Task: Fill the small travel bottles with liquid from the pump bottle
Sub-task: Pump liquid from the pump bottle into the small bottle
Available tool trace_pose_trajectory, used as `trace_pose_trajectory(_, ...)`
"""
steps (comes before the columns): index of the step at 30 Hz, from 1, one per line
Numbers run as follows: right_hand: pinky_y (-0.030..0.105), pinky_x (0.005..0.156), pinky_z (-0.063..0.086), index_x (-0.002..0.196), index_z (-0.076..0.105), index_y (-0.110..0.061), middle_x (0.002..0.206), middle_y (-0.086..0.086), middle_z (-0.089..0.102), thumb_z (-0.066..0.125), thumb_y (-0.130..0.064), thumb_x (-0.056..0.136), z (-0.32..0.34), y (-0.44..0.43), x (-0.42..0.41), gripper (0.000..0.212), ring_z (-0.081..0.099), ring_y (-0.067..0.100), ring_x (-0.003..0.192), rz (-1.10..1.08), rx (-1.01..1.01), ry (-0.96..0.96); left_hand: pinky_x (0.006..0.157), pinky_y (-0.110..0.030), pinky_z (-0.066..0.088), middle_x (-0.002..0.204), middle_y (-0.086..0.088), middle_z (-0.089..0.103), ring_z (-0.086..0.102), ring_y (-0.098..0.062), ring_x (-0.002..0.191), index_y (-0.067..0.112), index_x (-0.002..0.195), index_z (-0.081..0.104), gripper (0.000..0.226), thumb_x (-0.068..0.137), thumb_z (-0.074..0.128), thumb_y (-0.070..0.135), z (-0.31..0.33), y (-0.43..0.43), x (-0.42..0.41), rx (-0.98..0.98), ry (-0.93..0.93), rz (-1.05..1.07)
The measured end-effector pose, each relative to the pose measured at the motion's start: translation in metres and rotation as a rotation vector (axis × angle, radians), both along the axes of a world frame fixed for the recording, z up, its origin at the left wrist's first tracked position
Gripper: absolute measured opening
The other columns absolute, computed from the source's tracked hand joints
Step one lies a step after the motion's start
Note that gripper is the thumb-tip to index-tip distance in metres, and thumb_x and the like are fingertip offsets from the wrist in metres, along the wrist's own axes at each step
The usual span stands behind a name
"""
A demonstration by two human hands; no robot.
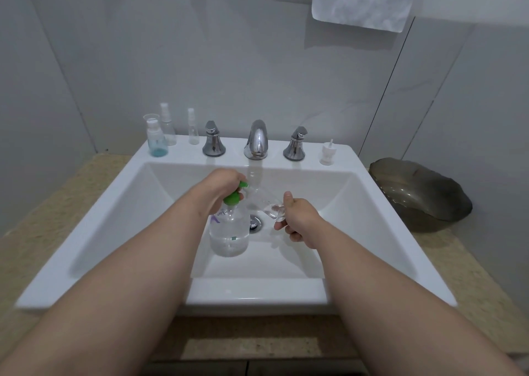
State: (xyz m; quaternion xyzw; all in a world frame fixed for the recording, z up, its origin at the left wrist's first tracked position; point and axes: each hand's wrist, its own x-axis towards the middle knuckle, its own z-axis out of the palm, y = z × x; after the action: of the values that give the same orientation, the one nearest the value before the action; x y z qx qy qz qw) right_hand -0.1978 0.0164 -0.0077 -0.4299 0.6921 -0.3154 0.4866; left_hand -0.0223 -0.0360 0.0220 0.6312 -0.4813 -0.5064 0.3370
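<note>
Four travel bottles (pixel 157 143), one pump bottle (pixel 229 232)

Bathroom; white sink (pixel 372 204); chrome faucet (pixel 256 141)

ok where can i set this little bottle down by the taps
Bare ledge between the spout and right handle, and the sink's front rim. The back-left corner is crowded with three small bottles, and a pump cap sits at back right.

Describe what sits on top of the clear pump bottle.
A green pump head, its nozzle aimed at the tilted travel bottle held by the right hand. The left hand covers most of the head's top.
</note>
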Motion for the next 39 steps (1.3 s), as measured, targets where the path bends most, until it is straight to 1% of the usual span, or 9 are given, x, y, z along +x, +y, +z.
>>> trace_pose_trajectory(6,0.024,0.044,0.03,0.123,0.056,-0.01,0.074,0.01,0.067,0.022,-0.048,0.11,-0.0001,0.0001,0.0006,0.053,0.037,0.018,0.054,0.0,0.01,0.025,0.053,-0.026,0.039,0.074,-0.008,0.051,0.053,-0.018,0.058,0.011,0.081,0.059,0.023,0.103,0.054,0.009,0.0011,0.0008,0.0004,0.005,-0.026,-0.028)
trace_pose_trajectory(9,0.024,0.044,0.029,0.124,0.057,-0.01,0.074,0.01,0.066,0.022,-0.049,0.11,-0.0003,0.0001,0.0008,0.054,0.037,0.017,0.054,0.003,0.013,0.019,0.057,-0.028,0.041,0.077,-0.011,0.054,0.053,-0.021,0.061,0.01,0.084,0.063,0.019,0.102,0.057,0.008,0.0016,0.0003,0.0013,0.011,-0.028,-0.043)
trace_pose_trajectory(14,0.025,0.045,0.028,0.123,0.062,-0.011,0.072,0.01,0.065,0.022,-0.048,0.11,-0.0016,0.0005,-0.0002,0.056,0.036,0.017,0.054,0.002,0.016,0.005,0.057,-0.029,0.043,0.078,-0.012,0.056,0.054,-0.02,0.061,0.007,0.088,0.065,0.014,0.101,0.059,0.008,-0.0012,-0.0025,0.0023,-0.001,-0.025,-0.044)
trace_pose_trajectory(16,0.024,0.045,0.028,0.123,0.063,-0.012,0.072,0.009,0.065,0.022,-0.049,0.11,-0.0018,0.0001,-0.0004,0.057,0.036,0.017,0.054,0.004,0.016,0.008,0.057,-0.028,0.042,0.075,-0.009,0.055,0.053,-0.019,0.06,0.007,0.092,0.064,0.009,0.099,0.065,0.012,-0.0034,-0.0014,0.004,-0.009,0.008,-0.028)
trace_pose_trajectory(20,0.023,0.045,0.028,0.122,0.063,-0.012,0.072,0.009,0.065,0.022,-0.049,0.11,-0.0018,-0.0007,-0.0013,0.057,0.036,0.017,0.054,-0.001,0.012,0.008,0.059,-0.028,0.04,0.072,-0.006,0.052,0.055,-0.018,0.06,0.012,0.088,0.061,0.02,0.094,0.074,0.026,-0.0044,0.0002,0.008,0.01,0.117,-0.02)
trace_pose_trajectory(24,0.023,0.046,0.027,0.119,0.063,-0.011,0.072,0.009,0.064,0.022,-0.049,0.11,-0.0022,-0.0007,-0.0009,0.057,0.036,0.017,0.054,-0.005,0.008,0.003,0.057,-0.027,0.041,0.073,-0.006,0.052,0.057,-0.019,0.059,0.012,0.089,0.061,0.018,0.095,0.073,0.025,-0.0015,0.0,0.0072,0.014,0.141,-0.034)
trace_pose_trajectory(29,0.024,0.045,0.028,0.12,0.064,-0.011,0.072,0.009,0.064,0.022,-0.048,0.11,-0.002,-0.0015,-0.0015,0.057,0.036,0.017,0.054,-0.011,0.012,0.004,0.062,-0.028,0.044,0.073,-0.007,0.053,0.056,-0.02,0.06,0.01,0.086,0.058,0.017,0.102,0.06,0.016,-0.0031,-0.0021,0.005,0.006,0.125,-0.004)
trace_pose_trajectory(36,0.024,0.044,0.028,0.12,0.063,-0.011,0.072,0.009,0.064,0.022,-0.048,0.11,-0.0036,-0.0016,-0.0025,0.057,0.036,0.017,0.054,-0.017,0.015,0.006,0.054,-0.023,0.041,0.077,-0.007,0.055,0.052,-0.018,0.058,0.007,0.1,0.063,0.01,0.103,0.057,0.014,0.0021,0.0034,0.0027,-0.004,0.098,-0.029)
trace_pose_trajectory(39,0.024,0.044,0.028,0.122,0.063,-0.01,0.072,0.01,0.064,0.022,-0.049,0.11,-0.0044,-0.0019,-0.0029,0.058,0.036,0.017,0.054,-0.019,0.016,0.001,0.054,-0.023,0.041,0.081,-0.007,0.056,0.052,-0.018,0.06,0.007,0.101,0.065,0.011,0.104,0.057,0.014,0.004,0.0042,0.0017,-0.005,0.076,-0.035)
